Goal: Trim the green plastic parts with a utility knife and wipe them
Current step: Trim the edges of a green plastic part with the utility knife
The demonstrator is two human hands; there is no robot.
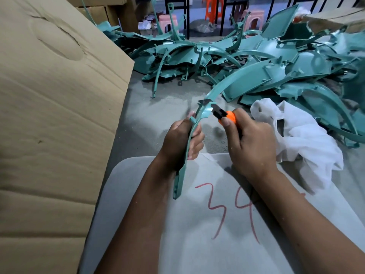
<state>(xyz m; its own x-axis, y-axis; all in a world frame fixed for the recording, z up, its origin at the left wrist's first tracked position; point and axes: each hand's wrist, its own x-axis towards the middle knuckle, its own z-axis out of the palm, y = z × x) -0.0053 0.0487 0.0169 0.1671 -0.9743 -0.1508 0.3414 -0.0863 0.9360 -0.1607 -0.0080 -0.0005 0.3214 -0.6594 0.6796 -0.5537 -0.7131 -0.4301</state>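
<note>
My left hand (182, 139) grips a long curved green plastic strip (215, 89) near its middle, its lower end pointing down toward me. My right hand (250, 141) holds an orange and black utility knife (223, 114), thumb on the orange body. The knife's blade (204, 102) lies against the strip's edge just above my left hand. A crumpled white cloth (302, 135) lies on the table right of my right hand, touching it.
A big heap of green plastic parts (256, 62) fills the back and right of the grey table (154, 115). A tall cardboard box (55, 115) stands at the left. A grey surface marked "39" in red (227, 210) lies under my forearms. Plastic stools stand behind.
</note>
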